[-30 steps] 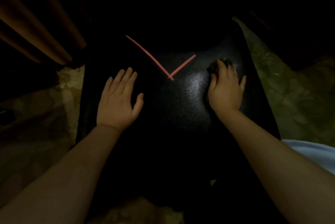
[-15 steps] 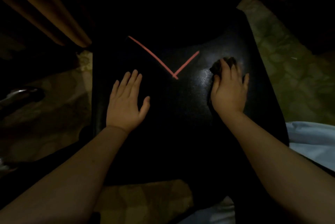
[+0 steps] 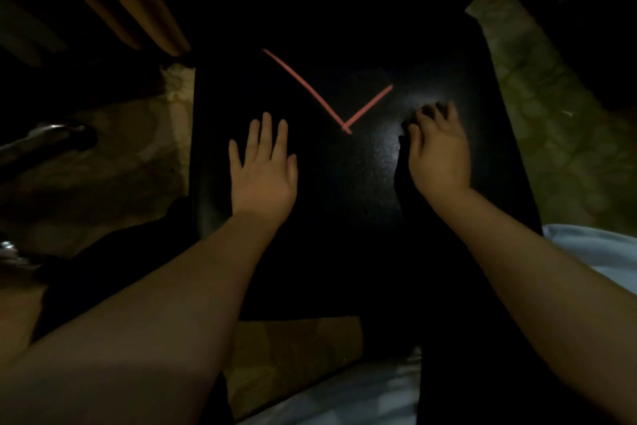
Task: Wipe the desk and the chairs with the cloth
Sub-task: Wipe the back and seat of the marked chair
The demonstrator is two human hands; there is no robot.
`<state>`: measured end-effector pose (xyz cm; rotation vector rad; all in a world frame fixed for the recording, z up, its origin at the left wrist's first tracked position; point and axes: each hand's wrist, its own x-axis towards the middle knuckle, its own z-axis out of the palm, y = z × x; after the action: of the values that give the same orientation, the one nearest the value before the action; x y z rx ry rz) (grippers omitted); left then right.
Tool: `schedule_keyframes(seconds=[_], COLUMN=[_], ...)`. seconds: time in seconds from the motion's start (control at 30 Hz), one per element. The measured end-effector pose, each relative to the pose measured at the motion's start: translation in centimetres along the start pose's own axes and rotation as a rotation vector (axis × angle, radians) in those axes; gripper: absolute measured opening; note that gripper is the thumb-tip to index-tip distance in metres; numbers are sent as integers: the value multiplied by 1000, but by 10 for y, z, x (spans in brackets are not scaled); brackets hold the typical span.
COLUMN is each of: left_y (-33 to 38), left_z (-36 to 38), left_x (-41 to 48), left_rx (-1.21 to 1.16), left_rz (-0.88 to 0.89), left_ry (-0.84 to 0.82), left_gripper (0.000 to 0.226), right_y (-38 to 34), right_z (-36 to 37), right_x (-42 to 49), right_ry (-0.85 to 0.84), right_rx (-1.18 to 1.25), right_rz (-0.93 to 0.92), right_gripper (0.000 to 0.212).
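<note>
Reaches both bare arms across a glossy black surface (image 3: 344,235) in dim light; desk or chair seat, cannot tell. Rests left hand (image 3: 263,173) flat on its left half, fingers straight and slightly spread, gripping nothing. Covers a dark cloth (image 3: 426,111) with right hand (image 3: 439,154) on the right half, beside the lit patch, fingers curled over the wad and pressing it to the surface; blurred there. Between the 2 hands, 2 pink lines (image 3: 310,90) meeting in a V. Patterned floor (image 3: 551,114) on both sides, tan curtain (image 3: 138,4) at upper left, pale blue fabric (image 3: 603,252) at lower right.
</note>
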<state>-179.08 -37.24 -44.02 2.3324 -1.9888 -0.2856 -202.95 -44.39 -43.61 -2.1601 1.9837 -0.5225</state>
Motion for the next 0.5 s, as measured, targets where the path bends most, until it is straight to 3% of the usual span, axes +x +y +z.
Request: schedule_keyframes(seconds=[0.1, 0.27, 0.33, 0.4, 0.5], left_y=[-4, -7, -9, -10, -11], left_z=[10, 26, 28, 29, 30], left_x=[-6, -10, -8, -7, -6], left_rx=[-58, -74, -80, -85, -87], left_rz=[7, 4, 8, 15, 27], left_ry=[107, 210, 235, 252, 269], left_gripper=[58, 56, 56, 56, 55], right_y=[-14, -44, -27, 1, 29], right_z=[3, 17, 12, 4, -8], right_x=[-13, -30, -11, 14, 41], right_ry=[20, -127, -166, -108, 76], right_rx=[34, 42, -25, -91, -62], right_rz=[-83, -500, -581, -419, 42], right_gripper=[29, 37, 38, 37, 34])
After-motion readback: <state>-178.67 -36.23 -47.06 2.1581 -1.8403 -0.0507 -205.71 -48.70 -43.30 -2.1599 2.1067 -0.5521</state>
